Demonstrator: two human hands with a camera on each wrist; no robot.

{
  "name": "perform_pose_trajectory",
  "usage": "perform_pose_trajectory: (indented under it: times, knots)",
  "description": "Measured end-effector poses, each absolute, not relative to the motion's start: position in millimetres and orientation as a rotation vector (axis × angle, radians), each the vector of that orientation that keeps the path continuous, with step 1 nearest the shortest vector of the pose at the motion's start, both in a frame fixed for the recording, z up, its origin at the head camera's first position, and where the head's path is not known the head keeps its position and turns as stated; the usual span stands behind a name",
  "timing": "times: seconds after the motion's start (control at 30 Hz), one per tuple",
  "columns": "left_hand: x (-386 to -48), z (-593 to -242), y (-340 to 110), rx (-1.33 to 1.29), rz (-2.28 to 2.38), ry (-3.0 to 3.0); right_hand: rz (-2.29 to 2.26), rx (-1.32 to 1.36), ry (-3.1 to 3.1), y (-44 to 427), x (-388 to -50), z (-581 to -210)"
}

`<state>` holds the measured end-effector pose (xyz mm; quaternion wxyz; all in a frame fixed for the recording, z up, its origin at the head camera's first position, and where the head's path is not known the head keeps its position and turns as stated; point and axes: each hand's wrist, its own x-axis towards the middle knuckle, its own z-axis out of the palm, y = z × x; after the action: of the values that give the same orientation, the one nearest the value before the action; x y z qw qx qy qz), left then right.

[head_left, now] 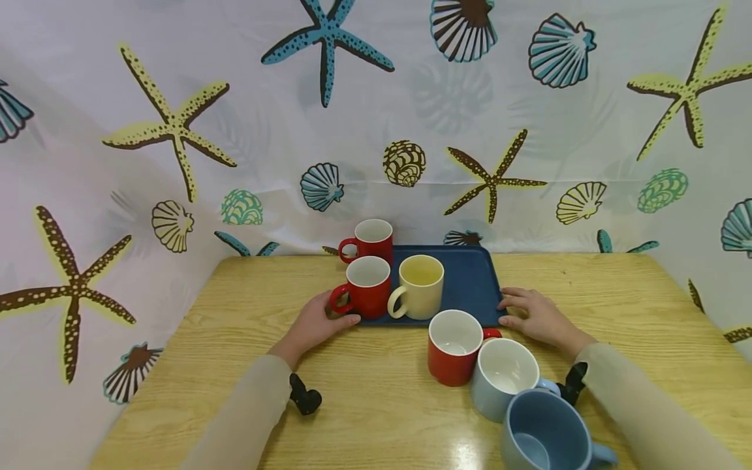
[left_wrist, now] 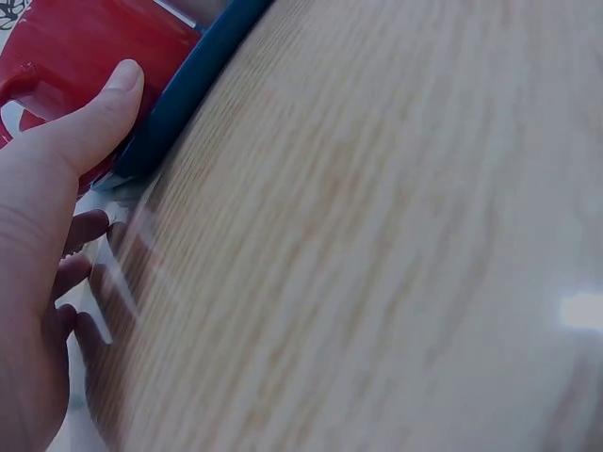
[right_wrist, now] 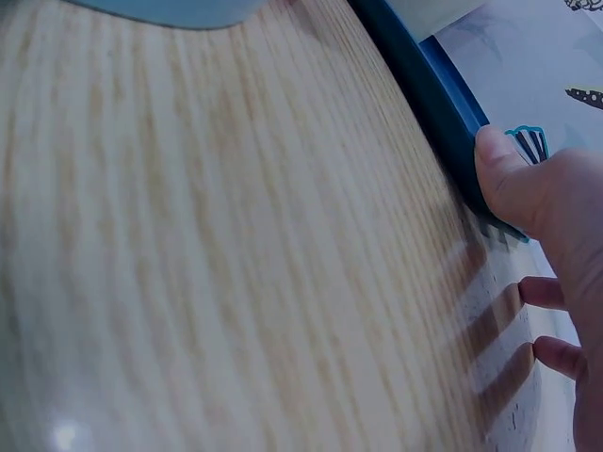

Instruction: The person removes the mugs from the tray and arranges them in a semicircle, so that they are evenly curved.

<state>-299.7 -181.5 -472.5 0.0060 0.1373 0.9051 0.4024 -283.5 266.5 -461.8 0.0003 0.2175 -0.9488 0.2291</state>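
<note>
A dark blue tray lies at the back of the table. On its left side stand two red mugs, the rear red mug and the front red mug, with a cream mug beside them. My left hand is at the tray's front left corner, its thumb along the rim near the front red mug. At the right edge, my right hand touches the tray corner with its thumb. The fingers of both hands are spread and relaxed beside the tray; neither hand holds a mug.
In front of the tray, a third red mug, a light blue mug and a darker blue mug stand in a slanting row on the wooden table. A cloth with shells and starfish hangs behind.
</note>
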Motion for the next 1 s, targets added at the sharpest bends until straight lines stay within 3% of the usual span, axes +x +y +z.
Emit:
perform_pose_trajectory:
  times: [0.27, 1.0]
  knots:
    - [-296, -458, -184, 0.229, 1.243, 2.774, 0.689, 0.714, -2.984, 266, -285, -463]
    - [-291, -426, -190, 0.05, 1.338, 2.547, 0.655, 0.74, -3.013, 269, -288, -458]
